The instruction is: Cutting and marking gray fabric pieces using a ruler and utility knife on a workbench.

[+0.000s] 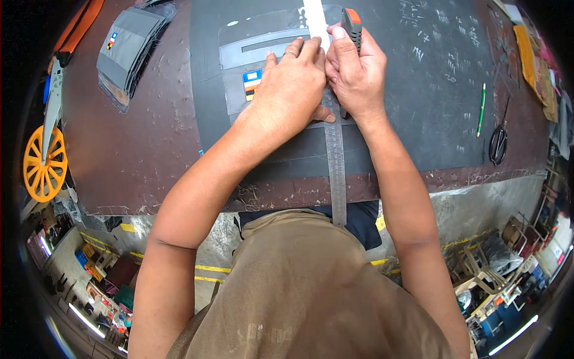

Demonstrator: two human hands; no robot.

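left hand (291,84): fingers flat and spread, pressing metal ruler (336,161) onto grey fabric piece (239,60), upper centre of frame | right hand (357,75): fingers closed around orange-black utility knife (353,27), just beside ruler | green pen (481,109), scissors (498,140): right side

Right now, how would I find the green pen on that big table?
Start at the dark cutting mat covering the brown worktable. Go past the right hand toward the mat's right edge. The green pen lies there, thin and straight, beside black scissors; it is the only green thing.
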